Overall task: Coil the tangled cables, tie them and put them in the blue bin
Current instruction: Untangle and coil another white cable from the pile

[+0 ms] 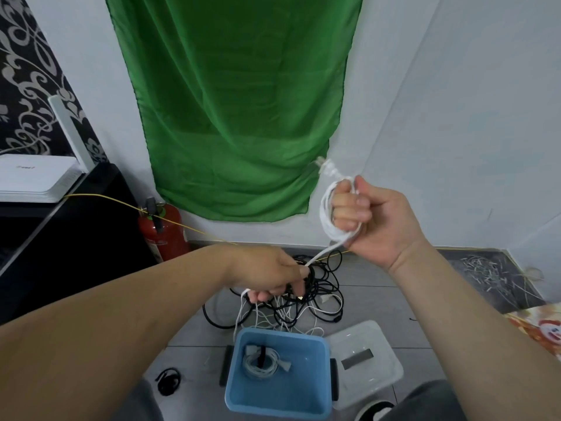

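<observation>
My right hand point(368, 218) is raised at the right and grips a white cable coil point(329, 218) wound round its fingers, the plug end point(322, 163) sticking up. The cable's free length runs down-left to my left hand point(271, 276), which holds it above a tangled pile of black and white cables point(306, 299) on the floor. Below the pile stands the blue bin point(233, 381) with one tied white cable bundle point(262, 361) inside.
A clear plastic lid point(364, 360) lies right of the bin. Black cable ties point(168, 379) lie on the tiles at left. A red fire extinguisher point(161, 229) stands by the wall beside a black cabinet point(76, 238). A green cloth point(239, 101) hangs behind.
</observation>
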`<state>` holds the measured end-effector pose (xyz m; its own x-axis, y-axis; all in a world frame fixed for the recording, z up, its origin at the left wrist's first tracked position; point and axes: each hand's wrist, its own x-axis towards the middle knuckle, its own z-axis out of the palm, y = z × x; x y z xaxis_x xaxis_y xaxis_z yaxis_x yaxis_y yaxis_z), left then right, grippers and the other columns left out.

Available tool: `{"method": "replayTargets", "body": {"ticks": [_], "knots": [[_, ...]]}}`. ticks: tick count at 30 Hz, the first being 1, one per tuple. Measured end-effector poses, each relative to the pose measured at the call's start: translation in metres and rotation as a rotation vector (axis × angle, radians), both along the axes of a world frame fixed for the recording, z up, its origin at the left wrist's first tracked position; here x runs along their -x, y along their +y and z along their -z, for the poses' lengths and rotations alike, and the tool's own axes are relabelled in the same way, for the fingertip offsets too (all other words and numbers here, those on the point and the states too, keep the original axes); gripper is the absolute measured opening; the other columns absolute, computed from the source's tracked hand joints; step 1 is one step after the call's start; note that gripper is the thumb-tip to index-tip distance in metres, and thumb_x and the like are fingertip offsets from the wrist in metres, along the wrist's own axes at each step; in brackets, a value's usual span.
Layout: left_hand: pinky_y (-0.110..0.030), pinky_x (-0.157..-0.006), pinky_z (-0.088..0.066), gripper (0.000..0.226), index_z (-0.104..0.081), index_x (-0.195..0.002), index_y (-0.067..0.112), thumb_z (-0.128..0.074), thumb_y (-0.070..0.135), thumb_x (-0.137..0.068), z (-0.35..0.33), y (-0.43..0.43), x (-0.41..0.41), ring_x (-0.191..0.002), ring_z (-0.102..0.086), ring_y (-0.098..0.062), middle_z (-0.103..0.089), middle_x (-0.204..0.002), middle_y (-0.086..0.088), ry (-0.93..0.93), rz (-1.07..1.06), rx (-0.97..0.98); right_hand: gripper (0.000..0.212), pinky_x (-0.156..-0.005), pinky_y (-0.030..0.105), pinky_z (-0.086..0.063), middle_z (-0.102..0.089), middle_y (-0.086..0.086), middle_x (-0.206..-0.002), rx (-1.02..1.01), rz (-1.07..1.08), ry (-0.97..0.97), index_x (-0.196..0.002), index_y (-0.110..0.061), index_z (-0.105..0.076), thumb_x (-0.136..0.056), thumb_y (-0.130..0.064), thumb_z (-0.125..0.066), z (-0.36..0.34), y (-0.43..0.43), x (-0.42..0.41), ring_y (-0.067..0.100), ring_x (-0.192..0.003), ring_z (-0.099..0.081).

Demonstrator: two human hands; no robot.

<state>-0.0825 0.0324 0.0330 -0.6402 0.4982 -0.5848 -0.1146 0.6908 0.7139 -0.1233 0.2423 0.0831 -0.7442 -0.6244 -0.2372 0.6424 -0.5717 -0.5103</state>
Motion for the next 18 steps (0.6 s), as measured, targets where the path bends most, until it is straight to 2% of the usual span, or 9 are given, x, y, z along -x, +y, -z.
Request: {"method": "replayTargets", "body": {"ticks": [2, 4, 6, 9, 11, 13, 15, 16, 18], "knots": [[-0.028, -0.064, -0.052, 0.055, -0.071, -0.085, 0.019, -0.046, 0.066, -0.098, 0.000, -0.013, 0.007, -0.053, -0.056, -0.015, -0.055, -0.057, 0.000, 0.148, -0.005, 0.154, 0.024, -0.043, 0.026, -0.043, -0.046, -0.003, -0.057, -0.217, -0.302, 0.130, -0.087, -0.007, -0.058, -0.099, -0.024, -0.045, -0.004, 0.001, -0.008, 0.011, -0.039, -0.044], [-0.023, -0.059, -0.045, 0.050, -0.064, -0.070, 0.020, -0.062, 0.066, -0.090, -0.002, -0.027, 0.016, -0.053, -0.054, -0.012, -0.056, -0.057, 0.004, 0.288, -0.079, 0.185, 0.023, -0.041, 0.023, -0.039, -0.043, -0.001, -0.054, -0.468, -0.549, 0.237, -0.083, -0.007, -0.061, -0.094, -0.024, -0.049, -0.003, 0.001, -0.015, 0.011, -0.036, -0.041], [-0.024, -0.055, -0.040, 0.045, -0.060, -0.067, 0.020, -0.077, 0.059, -0.081, -0.009, -0.037, 0.021, -0.054, -0.047, -0.011, -0.052, -0.057, 0.007, 0.386, -0.128, 0.184, 0.020, -0.042, 0.021, -0.032, -0.040, 0.000, -0.053, -0.678, -0.716, 0.262, -0.082, -0.009, -0.060, -0.092, -0.024, -0.052, -0.001, -0.003, -0.021, 0.011, -0.035, -0.037], [-0.023, -0.053, -0.038, 0.044, -0.063, -0.072, 0.019, -0.083, 0.058, -0.075, -0.018, -0.037, 0.023, -0.056, -0.049, -0.009, -0.056, -0.060, 0.009, 0.534, -0.150, 0.247, 0.022, -0.046, 0.023, -0.025, -0.038, 0.000, -0.053, -1.014, -0.814, 0.227, -0.082, -0.013, -0.056, -0.098, -0.025, -0.048, 0.008, -0.013, -0.021, 0.012, -0.037, -0.033], [-0.025, -0.054, -0.041, 0.036, -0.065, -0.078, 0.020, -0.080, 0.053, -0.079, -0.023, -0.031, 0.024, -0.063, -0.056, -0.010, -0.063, -0.069, 0.008, 0.640, -0.176, 0.256, 0.030, -0.048, 0.025, -0.030, -0.042, 0.000, -0.055, -1.173, -0.812, 0.228, -0.088, -0.012, -0.057, -0.105, -0.031, -0.041, 0.015, -0.021, -0.022, 0.014, -0.041, -0.037], [-0.027, -0.056, -0.044, 0.031, -0.064, -0.078, 0.023, -0.076, 0.051, -0.083, -0.028, -0.023, 0.022, -0.068, -0.060, -0.012, -0.065, -0.073, 0.007, 0.727, -0.225, 0.238, 0.046, -0.051, 0.027, -0.038, -0.050, 0.002, -0.059, -1.229, -0.708, 0.238, -0.094, -0.009, -0.059, -0.109, -0.043, -0.032, 0.022, -0.030, -0.021, 0.016, -0.047, -0.045], [-0.025, -0.053, -0.043, 0.030, -0.063, -0.077, 0.021, -0.070, 0.048, -0.088, -0.032, -0.011, 0.018, -0.061, -0.057, -0.010, -0.063, -0.068, 0.008, 0.744, -0.293, 0.160, 0.056, -0.052, 0.028, -0.043, -0.053, 0.006, -0.063, -1.174, -0.515, 0.212, -0.098, -0.007, -0.059, -0.109, -0.050, -0.025, 0.028, -0.035, -0.016, 0.020, -0.051, -0.049], [-0.022, -0.049, -0.041, 0.028, -0.063, -0.078, 0.020, -0.067, 0.045, -0.092, -0.034, -0.004, 0.015, -0.055, -0.053, -0.007, -0.060, -0.063, 0.009, 0.712, -0.323, 0.102, 0.054, -0.052, 0.029, -0.044, -0.053, 0.007, -0.063, -1.117, -0.409, 0.196, -0.099, -0.006, -0.059, -0.109, -0.047, -0.025, 0.029, -0.036, -0.014, 0.022, -0.051, -0.049], [-0.020, -0.042, -0.037, 0.026, -0.065, -0.084, 0.017, -0.057, 0.036, -0.100, -0.035, 0.007, 0.008, -0.044, -0.047, -0.007, -0.055, -0.057, 0.007, 0.540, -0.367, -0.059, 0.045, -0.053, 0.031, -0.042, -0.053, 0.009, -0.064, -0.964, -0.200, 0.147, -0.096, -0.006, -0.056, -0.108, -0.038, -0.027, 0.027, -0.037, -0.009, 0.024, -0.050, -0.047]]}}
